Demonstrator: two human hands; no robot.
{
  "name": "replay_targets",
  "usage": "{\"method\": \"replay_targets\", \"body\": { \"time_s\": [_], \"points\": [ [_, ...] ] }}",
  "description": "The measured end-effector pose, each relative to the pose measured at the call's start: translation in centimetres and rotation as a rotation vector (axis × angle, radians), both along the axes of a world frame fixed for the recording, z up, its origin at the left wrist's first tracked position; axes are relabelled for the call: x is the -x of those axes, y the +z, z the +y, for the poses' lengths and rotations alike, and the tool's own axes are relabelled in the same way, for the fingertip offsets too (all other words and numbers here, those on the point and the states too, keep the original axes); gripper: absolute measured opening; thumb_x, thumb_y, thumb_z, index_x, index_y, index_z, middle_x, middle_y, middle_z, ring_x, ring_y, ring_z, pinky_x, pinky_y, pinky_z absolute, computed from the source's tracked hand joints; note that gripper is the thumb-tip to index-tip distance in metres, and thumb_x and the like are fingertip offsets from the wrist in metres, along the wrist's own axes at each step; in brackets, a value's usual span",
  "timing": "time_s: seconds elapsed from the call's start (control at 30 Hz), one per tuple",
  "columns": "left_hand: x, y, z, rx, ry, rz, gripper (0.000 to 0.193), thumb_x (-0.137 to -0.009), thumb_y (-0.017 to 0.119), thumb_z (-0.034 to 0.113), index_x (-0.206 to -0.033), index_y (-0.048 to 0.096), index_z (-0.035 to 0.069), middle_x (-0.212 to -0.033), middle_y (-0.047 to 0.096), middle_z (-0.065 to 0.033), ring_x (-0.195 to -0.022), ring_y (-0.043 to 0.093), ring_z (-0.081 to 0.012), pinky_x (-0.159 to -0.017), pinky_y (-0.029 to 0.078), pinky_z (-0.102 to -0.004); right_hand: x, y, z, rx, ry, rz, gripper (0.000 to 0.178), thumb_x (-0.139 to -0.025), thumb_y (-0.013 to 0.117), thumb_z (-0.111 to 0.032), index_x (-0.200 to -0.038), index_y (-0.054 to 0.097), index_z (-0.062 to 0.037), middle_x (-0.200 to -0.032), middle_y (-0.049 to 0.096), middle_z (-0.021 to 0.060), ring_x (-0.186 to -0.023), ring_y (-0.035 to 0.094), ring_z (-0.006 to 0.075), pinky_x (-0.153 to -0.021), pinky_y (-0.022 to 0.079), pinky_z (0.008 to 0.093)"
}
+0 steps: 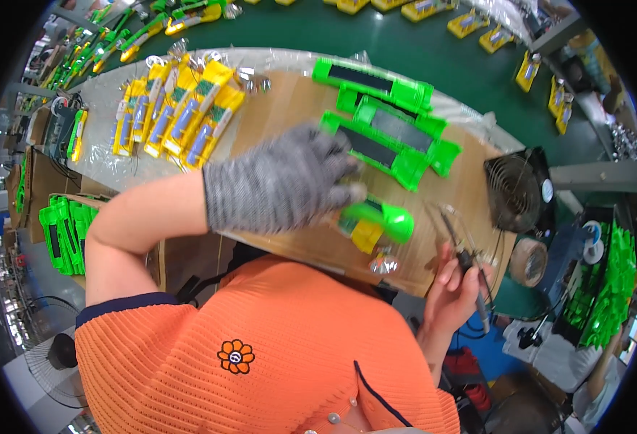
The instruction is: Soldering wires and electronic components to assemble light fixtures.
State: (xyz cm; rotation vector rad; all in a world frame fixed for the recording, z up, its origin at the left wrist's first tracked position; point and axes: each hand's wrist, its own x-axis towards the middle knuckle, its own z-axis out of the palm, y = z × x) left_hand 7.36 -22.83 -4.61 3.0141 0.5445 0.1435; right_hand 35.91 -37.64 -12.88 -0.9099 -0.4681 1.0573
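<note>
My left hand (282,177), in a grey knitted glove, hangs over the middle of the wooden board (275,108). Its fingertips are blurred, so what they grip, if anything, is unclear. Just by its thumb is a smeared green plastic part (389,217) with a yellow piece (366,236) and a clear round fitting (384,265) below it. Closed round a soldering iron (465,259), my bare right hand (454,286) is at the board's right side, with the iron's thin tip pointing up and left. Several green plastic housings (376,148) with dark panels lie beyond my left fingers.
Yellow holders (181,108) with blue cylinders and wires are grouped at the back left. A black fan (517,189) and a tape roll (528,262) stand at right. Beyond the board runs a green belt (282,29) carrying more yellow units. Green housings fill a box (69,231) at left.
</note>
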Motion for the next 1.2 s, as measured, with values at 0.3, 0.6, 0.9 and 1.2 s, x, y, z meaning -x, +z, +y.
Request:
{"method": "replay_targets", "body": {
  "time_s": [0.3, 0.6, 0.9, 1.2],
  "points": [
    [4.0, 2.0, 4.6, -0.006, 0.117, -0.055, 0.071, -0.084, 0.066, 0.013, -0.148, 0.037, 0.018, -0.110, 0.057, -0.0181, -0.099, 0.057, -0.0364, -0.087, 0.047, -0.0473, 0.1, -0.3, -0.2, -0.014, -0.009, 0.015, 0.014, -0.096, 0.054, -0.015, -0.092, 0.042, -0.0103, -0.060, 0.041, -0.0003, -0.062, 0.053, 0.0144, -0.097, 0.048, 0.0463],
    [10.0, -3.4, 25.4, 0.040, 0.560, 0.229, 0.067, -0.083, 0.073, 0.027, -0.141, 0.042, 0.015, -0.111, 0.060, -0.0188, -0.100, 0.062, -0.0365, -0.089, 0.049, -0.0443, 1.0, 0.1, -0.1, 0.088, -0.154, 0.056, 0.011, -0.098, 0.051, -0.018, -0.098, 0.042, -0.0113, -0.060, 0.037, -0.0018, -0.060, 0.050, 0.0115, -0.090, 0.049, 0.0399],
    [15.1, -4.5, 41.1, -0.054, 1.255, 0.300, 0.046, -0.089, 0.060, 0.040, -0.115, 0.067, 0.002, -0.117, 0.066, -0.0198, -0.111, 0.063, -0.0331, -0.097, 0.049, -0.0411, 0.1, -0.4, 0.0, 0.026, -0.017, 0.022, 0.013, -0.102, 0.048, -0.017, -0.113, 0.050, -0.0097, -0.064, 0.041, -0.0003, -0.064, 0.049, 0.0118, -0.092, 0.049, 0.0387],
    [15.8, 2.3, 31.3, -0.479, 0.968, -0.009, 0.042, -0.076, 0.071, 0.032, -0.114, 0.066, 0.014, -0.092, 0.071, -0.0152, -0.073, 0.068, -0.0340, -0.066, 0.057, -0.0408, 0.0, -0.2, 0.2, 0.055, -0.057, 0.013, 0.011, -0.098, 0.052, -0.019, -0.097, 0.045, -0.0108, -0.061, 0.036, -0.0034, -0.059, 0.045, 0.0096, -0.087, 0.048, 0.0402]
  ]
}}
